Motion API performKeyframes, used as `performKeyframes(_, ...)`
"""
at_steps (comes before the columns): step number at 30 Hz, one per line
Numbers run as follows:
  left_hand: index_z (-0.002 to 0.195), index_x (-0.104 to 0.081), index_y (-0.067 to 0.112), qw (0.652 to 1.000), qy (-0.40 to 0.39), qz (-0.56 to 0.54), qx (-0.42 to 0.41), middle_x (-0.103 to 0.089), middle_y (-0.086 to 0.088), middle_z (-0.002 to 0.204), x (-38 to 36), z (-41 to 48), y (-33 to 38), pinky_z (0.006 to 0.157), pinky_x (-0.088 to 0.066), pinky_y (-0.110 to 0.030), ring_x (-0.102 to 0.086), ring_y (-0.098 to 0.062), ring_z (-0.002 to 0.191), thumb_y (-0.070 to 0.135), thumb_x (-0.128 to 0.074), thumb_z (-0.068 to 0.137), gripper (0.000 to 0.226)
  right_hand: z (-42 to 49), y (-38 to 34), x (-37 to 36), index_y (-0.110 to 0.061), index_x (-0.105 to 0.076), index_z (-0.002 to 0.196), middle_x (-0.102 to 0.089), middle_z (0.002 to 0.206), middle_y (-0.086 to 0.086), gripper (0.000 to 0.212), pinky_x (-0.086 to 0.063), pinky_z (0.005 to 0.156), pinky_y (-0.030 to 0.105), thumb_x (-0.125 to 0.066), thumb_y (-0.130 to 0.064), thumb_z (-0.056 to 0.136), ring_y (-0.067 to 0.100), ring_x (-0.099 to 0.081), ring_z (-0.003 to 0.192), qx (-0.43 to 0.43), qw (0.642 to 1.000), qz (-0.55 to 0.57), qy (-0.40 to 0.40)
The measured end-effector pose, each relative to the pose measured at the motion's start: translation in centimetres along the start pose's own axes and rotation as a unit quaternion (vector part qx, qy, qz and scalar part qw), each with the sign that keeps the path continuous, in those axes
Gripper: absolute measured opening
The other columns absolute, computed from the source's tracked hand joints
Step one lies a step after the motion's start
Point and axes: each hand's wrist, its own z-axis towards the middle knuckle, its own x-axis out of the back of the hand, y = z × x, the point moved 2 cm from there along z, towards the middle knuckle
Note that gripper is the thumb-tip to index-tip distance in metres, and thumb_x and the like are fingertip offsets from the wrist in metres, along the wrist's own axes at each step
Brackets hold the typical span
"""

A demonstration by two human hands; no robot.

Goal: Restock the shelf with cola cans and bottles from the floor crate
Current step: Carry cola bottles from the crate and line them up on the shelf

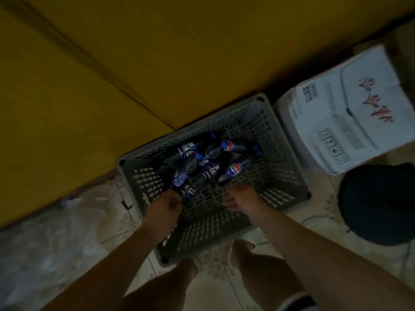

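Note:
A grey slotted plastic crate (278, 176) stands on the floor below me, with several blue cola cans and bottles (233, 170) lying in a heap at its bottom. My left hand (165, 206) is inside the crate at its near left, fingers curled round a blue cola can (187, 194) at the heap's near edge. My right hand (240, 198) reaches in beside it, fingers spread and relaxed just in front of the heap, holding nothing. The scene is dim and slightly blurred.
A yellow shelf or cabinet face (112, 63) fills the upper left behind the crate. A white printed carton (350, 113) sits to the crate's right, with a dark round object (379, 203) in front of it. My bare knees (244, 254) are just before the crate on patterned floor tiles.

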Motion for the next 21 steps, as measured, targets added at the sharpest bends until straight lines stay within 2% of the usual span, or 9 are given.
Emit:
performKeyframes(2, 0.108, -0.06, 0.006, 0.999, -0.007, 0.053, 0.003, -0.061, -0.006, 0.103, -1.6, 4.3, -1.5, 0.079, -0.038, -0.015, -0.061, -0.022, 0.1, 0.002, -0.057, 0.097, 0.012, 4.0, 1.1, -1.8, -0.002, -0.061, 0.116, -0.069, 0.1, 0.016, 0.023, -0.058, 0.078, 0.036, -0.052, -0.021, 0.105, 0.027, -0.067, 0.088, -0.034, 0.999, 0.031, 0.003)
performKeyframes(5, 0.133, -0.052, 0.002, 0.996, -0.003, 0.081, 0.021, -0.058, -0.016, 0.129, -3.0, 9.9, -4.8, 0.099, -0.04, -0.026, -0.055, -0.031, 0.124, 0.008, -0.063, 0.095, 0.04, 9.7, 2.1, -5.4, -0.004, -0.058, 0.127, -0.066, 0.114, 0.018, 0.037, -0.058, 0.09, 0.043, -0.054, -0.032, 0.104, 0.033, -0.066, 0.107, -0.07, 0.996, 0.047, -0.007)
performKeyframes(8, 0.145, -0.043, 0.002, 0.992, -0.003, 0.124, 0.013, -0.047, -0.019, 0.145, -4.4, 14.3, -8.0, 0.111, -0.035, -0.033, -0.046, -0.033, 0.133, 0.012, -0.066, 0.094, 0.056, 14.4, 2.4, -8.7, -0.011, -0.052, 0.14, -0.061, 0.132, 0.014, 0.052, -0.059, 0.088, 0.043, -0.055, -0.046, 0.102, 0.033, -0.061, 0.118, -0.085, 0.995, 0.051, -0.031)
performKeyframes(12, 0.152, -0.036, 0.001, 0.984, 0.018, 0.177, 0.0, -0.043, -0.023, 0.151, -5.8, 18.8, -10.9, 0.114, -0.035, -0.04, -0.043, -0.037, 0.137, 0.017, -0.069, 0.092, 0.07, 19.1, 3.0, -11.4, -0.018, -0.055, 0.139, -0.061, 0.136, 0.011, 0.057, -0.057, 0.093, 0.046, -0.063, -0.052, 0.094, 0.031, -0.061, 0.118, -0.092, 0.988, 0.119, -0.016)
performKeyframes(15, 0.154, -0.03, 0.003, 0.972, 0.016, 0.233, 0.01, -0.04, -0.023, 0.152, -6.4, 20.7, -11.4, 0.113, -0.037, -0.045, -0.041, -0.038, 0.139, 0.023, -0.071, 0.091, 0.077, 21.0, 3.3, -12.7, -0.012, -0.056, 0.138, -0.061, 0.135, 0.012, 0.063, -0.057, 0.096, 0.05, -0.072, -0.046, 0.089, 0.033, -0.062, 0.117, -0.077, 0.981, 0.174, 0.031)
performKeyframes(17, 0.15, -0.034, 0.003, 0.967, 0.013, 0.254, 0.018, -0.047, -0.025, 0.145, -6.6, 21.6, -11.2, 0.107, -0.043, -0.047, -0.049, -0.041, 0.131, 0.026, -0.07, 0.092, 0.072, 20.7, 3.3, -12.8, -0.01, -0.057, 0.131, -0.062, 0.126, 0.01, 0.056, -0.061, 0.089, 0.048, -0.074, -0.041, 0.089, 0.031, -0.063, 0.113, -0.079, 0.977, 0.195, 0.043)
performKeyframes(19, 0.144, -0.043, 0.002, 0.964, 0.01, 0.265, 0.009, -0.056, -0.024, 0.136, -6.3, 22.2, -10.8, 0.101, -0.046, -0.046, -0.056, -0.042, 0.123, 0.029, -0.067, 0.094, 0.062, 20.2, 3.9, -12.3, -0.012, -0.057, 0.127, -0.063, 0.12, 0.008, 0.049, -0.061, 0.07, 0.038, -0.073, -0.04, 0.09, 0.027, -0.064, 0.105, -0.079, 0.978, 0.191, 0.033)
performKeyframes(20, 0.139, -0.049, 0.002, 0.961, 0.004, 0.277, 0.002, -0.06, -0.023, 0.131, -6.1, 22.4, -10.6, 0.098, -0.048, -0.045, -0.059, -0.041, 0.118, 0.032, -0.067, 0.094, 0.057, 19.9, 4.1, -11.8, -0.012, -0.056, 0.131, -0.065, 0.122, 0.008, 0.055, -0.06, 0.065, 0.033, -0.073, -0.042, 0.089, 0.026, -0.065, 0.103, -0.077, 0.979, 0.186, 0.026)
performKeyframes(21, 0.133, -0.055, 0.002, 0.955, -0.003, 0.298, -0.004, -0.064, -0.022, 0.124, -6.0, 22.3, -10.4, 0.094, -0.049, -0.043, -0.062, -0.04, 0.113, 0.035, -0.066, 0.095, 0.052, 19.6, 4.4, -11.4, -0.012, -0.056, 0.134, -0.066, 0.124, 0.009, 0.06, -0.06, 0.066, 0.033, -0.074, -0.045, 0.087, 0.026, -0.066, 0.103, -0.075, 0.98, 0.184, 0.017)
